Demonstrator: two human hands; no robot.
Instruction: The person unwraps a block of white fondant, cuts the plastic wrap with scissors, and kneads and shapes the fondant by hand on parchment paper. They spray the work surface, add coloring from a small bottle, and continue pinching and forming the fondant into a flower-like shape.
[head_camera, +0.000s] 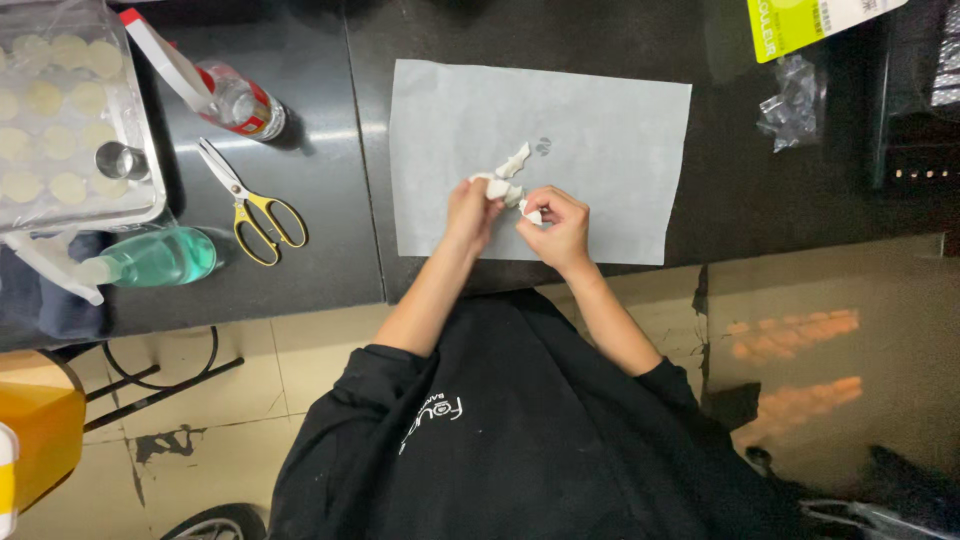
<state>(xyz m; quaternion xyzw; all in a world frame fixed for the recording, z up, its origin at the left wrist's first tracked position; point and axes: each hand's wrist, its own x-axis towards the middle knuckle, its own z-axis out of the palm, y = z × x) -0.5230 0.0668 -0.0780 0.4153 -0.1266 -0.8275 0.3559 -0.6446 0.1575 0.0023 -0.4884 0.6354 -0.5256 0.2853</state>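
A light grey sheet of paper (600, 130) lies flat on the black countertop (320, 200). Over its lower middle both my hands pinch a small crumpled white piece of paper or tissue (505, 178). My left hand (468, 212) grips its left end and my right hand (556, 228) grips its right end. One strip of the white piece sticks up toward the sheet's centre. A small dark mark (543, 145) shows on the sheet just above it.
Yellow-handled scissors (250, 205) lie left of the sheet. A clear bottle with a red label (238, 100), a green spray bottle (150, 258) and a clear tray of pale round discs (60, 110) sit further left. A crumpled plastic bag (790, 100) lies at the right.
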